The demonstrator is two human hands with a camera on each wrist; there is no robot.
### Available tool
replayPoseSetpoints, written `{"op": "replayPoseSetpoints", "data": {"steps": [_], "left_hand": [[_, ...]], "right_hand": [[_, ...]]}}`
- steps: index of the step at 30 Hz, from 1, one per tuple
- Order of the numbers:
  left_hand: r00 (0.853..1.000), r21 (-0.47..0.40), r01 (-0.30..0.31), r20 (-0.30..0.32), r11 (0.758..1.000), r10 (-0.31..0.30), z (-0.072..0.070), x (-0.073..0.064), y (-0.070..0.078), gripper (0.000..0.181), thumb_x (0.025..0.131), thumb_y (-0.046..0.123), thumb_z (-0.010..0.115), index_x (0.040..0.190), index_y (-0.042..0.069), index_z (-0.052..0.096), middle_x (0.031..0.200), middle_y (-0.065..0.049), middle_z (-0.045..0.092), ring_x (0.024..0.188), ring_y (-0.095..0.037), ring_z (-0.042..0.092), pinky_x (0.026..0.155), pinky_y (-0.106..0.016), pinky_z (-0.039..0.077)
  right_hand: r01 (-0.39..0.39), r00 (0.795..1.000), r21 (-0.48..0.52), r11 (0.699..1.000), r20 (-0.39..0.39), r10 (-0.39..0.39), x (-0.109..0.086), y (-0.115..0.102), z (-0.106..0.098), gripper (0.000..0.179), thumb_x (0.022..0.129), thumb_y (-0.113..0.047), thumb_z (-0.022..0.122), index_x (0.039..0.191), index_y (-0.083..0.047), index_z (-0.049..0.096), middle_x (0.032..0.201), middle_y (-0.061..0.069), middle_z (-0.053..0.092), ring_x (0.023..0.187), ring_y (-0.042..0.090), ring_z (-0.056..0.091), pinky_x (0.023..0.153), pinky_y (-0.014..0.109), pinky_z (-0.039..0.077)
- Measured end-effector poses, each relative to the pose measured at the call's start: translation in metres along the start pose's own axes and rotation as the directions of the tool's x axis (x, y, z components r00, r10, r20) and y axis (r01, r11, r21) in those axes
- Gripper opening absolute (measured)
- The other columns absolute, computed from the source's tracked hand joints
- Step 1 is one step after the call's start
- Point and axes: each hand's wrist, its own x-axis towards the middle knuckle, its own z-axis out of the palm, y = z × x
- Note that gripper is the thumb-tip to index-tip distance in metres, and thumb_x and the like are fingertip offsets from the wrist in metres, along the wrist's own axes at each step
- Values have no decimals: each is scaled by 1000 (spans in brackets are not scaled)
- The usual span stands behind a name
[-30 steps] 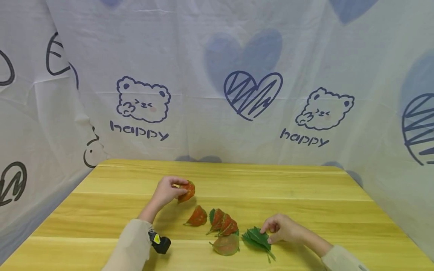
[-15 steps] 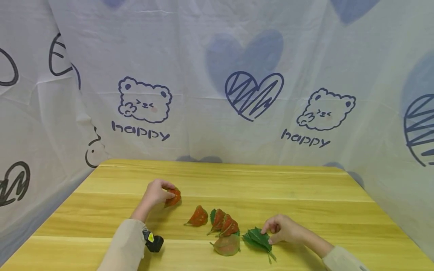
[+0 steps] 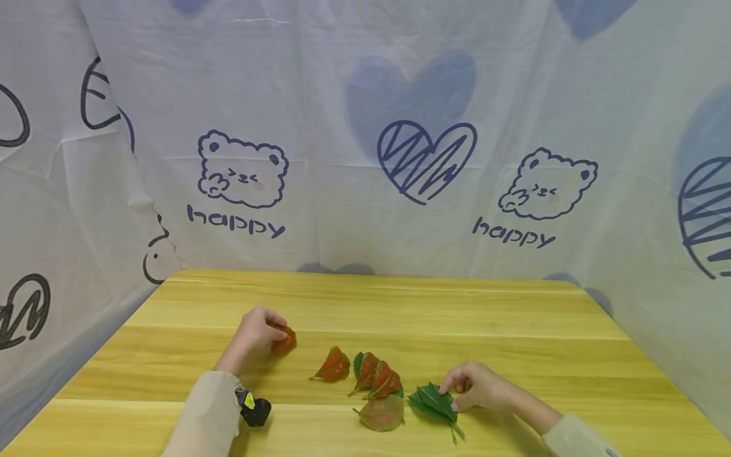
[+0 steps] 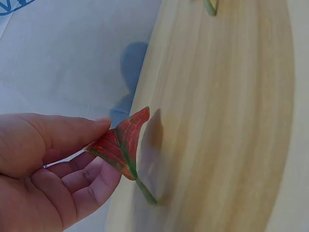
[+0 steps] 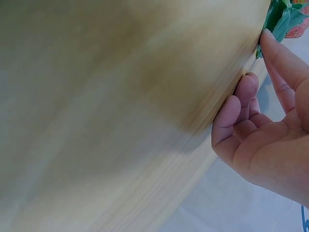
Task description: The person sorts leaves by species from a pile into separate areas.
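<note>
My left hand (image 3: 257, 330) pinches a red leaf (image 3: 285, 342) by its edge at the left of the table. In the left wrist view this red leaf (image 4: 123, 145) is folded along its green midrib, its stem pointing down near the wood. My right hand (image 3: 476, 385) holds the edge of a small stack of green leaves (image 3: 432, 402) on the table, thumb and forefinger at its right side. The right wrist view shows the green leaves (image 5: 285, 19) only in part, at the thumb's tip, while the other fingers curl against the tabletop.
Between the hands lie a single red leaf (image 3: 333, 365), overlapping red leaves (image 3: 384, 381) with green edges beneath, and a brownish leaf (image 3: 381, 414) in front. The wooden table (image 3: 514, 317) meets a printed cloth (image 3: 342, 241) at its back and sides.
My left hand has moved left and lower with the red leaf, towards the tabletop. My right hand and the green leaves have stayed in place.
</note>
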Motion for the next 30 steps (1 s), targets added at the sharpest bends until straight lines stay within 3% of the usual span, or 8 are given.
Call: {"op": "replayPoseSetpoints", "data": {"steps": [10,14,18,20,26,30], "left_hand": [[999,7,13,43,1000,-13,1,-1,-5,20,77,-3,64,95,-10,62,84,-14,62,68,-20,59,52,-30,50],[999,46,-18,34,999,17,0,-4,-3,25,79,1,64,100,-10,60,100,-24,57,87,-33,57,65,-36,50],[998,94,-64,-3,994,64,-1,-6,0,30,79,4,64,104,-11,58,109,-30,51,101,-40,48,80,-44,43],[996,111,-80,-34,991,85,-2,-6,2,30,79,4,63,105,-11,58,110,-30,51,100,-39,48,83,-47,41],[981,165,-132,-118,978,152,1,-7,10,25,81,1,60,104,-9,60,110,-27,53,104,-41,46,84,-49,40],[967,170,-184,-147,968,209,8,-7,18,21,80,-3,57,99,-7,63,99,-22,59,94,-36,53,79,-44,43]], "right_hand": [[4,1000,-11,1000,-2,-4,-1,-1,2,18,74,10,65,91,11,62,69,3,44,52,6,31,48,18,30],[-18,1000,-21,1000,-7,18,0,-1,1,19,73,10,66,92,10,62,70,3,45,54,8,32,49,19,29],[-29,999,-29,999,-13,29,1,-1,0,19,73,10,66,92,9,63,71,3,45,55,9,32,49,19,29],[-23,1000,-29,999,-10,23,1,-1,0,19,73,10,66,92,9,63,71,3,44,54,8,32,49,19,29],[-19,1000,-22,1000,-6,19,0,-2,0,19,74,10,65,92,10,63,70,3,44,53,7,31,49,19,29],[-3,1000,-38,999,-10,3,0,-2,0,18,73,10,65,92,10,63,69,3,44,52,6,31,48,18,29]]}}
